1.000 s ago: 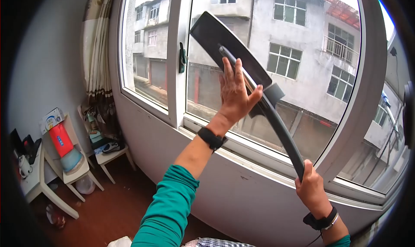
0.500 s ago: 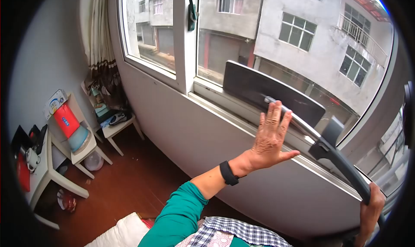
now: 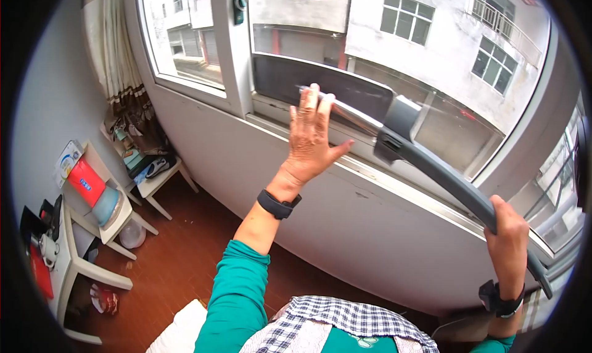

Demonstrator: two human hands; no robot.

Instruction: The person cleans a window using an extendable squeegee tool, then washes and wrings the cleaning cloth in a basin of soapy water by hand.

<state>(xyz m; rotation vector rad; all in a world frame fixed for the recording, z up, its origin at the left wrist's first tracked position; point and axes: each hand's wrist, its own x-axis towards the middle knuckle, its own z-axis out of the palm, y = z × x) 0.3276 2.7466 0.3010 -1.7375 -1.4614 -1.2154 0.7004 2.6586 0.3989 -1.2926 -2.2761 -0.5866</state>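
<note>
Right grip [image 3: 509,231] around dark handle [image 3: 450,178]; left grip [image 3: 310,138] at rod [image 3: 353,116]

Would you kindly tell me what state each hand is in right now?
Left hand: open, extended over the slim silver metal rod.
Right hand: closed, holding the long dark-grey curved handle.

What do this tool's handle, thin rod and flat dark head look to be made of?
Handle: probably matte plastic, an even dark grey with soft highlights. Thin rod: likely polished metal, given its bright silvery streak. Flat dark head: smooth-looking, with a paler upper edge; perhaps plastic, but the view leaves that open.
</note>
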